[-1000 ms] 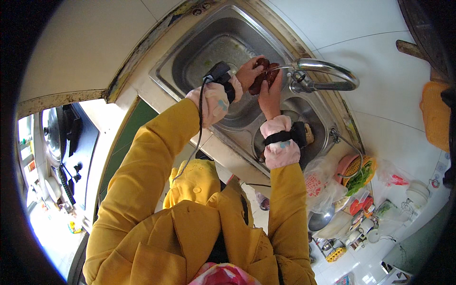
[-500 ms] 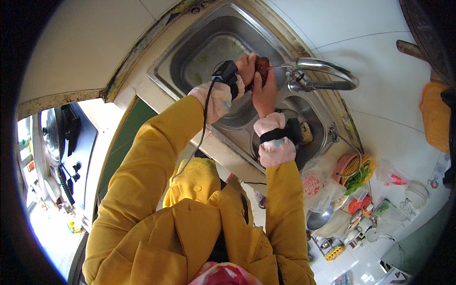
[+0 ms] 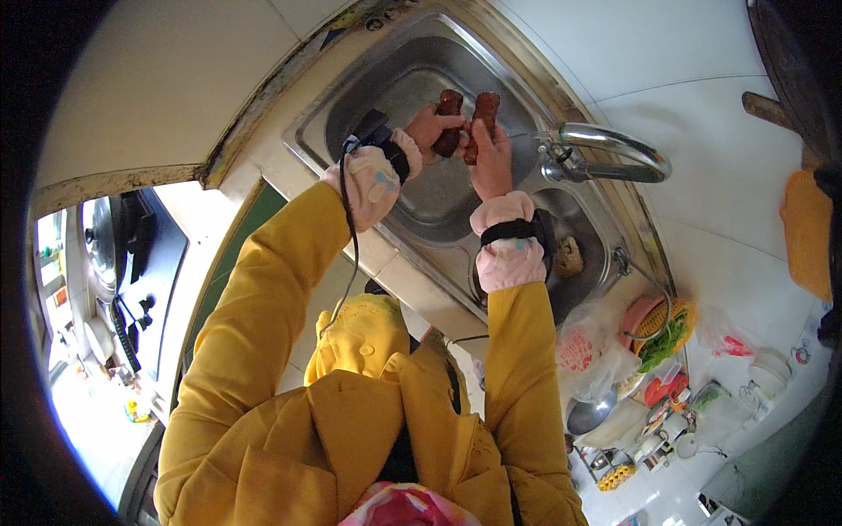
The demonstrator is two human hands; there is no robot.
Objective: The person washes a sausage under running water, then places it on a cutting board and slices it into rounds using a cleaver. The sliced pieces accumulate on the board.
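Note:
Over the large basin of the steel sink, my left hand is closed round a dark reddish-brown, elongated piece. My right hand grips a second long reddish-brown piece just beside it. Both pieces look shiny, and their exact kind cannot be made out. They point away from me, side by side, with the fingers of both hands close together between them. The chrome faucet arches in from the right, its spout end near my right hand.
A tan, rough lump lies in the smaller basin. To the right are plastic bags, an orange basket with green leaves and stacked bowls. An orange board leans at the wall. A stove stands left.
My hands were together round one brown mass near the faucet. Now they have drawn slightly apart, and two separate pieces show, one in each hand. My left hand has shifted left.

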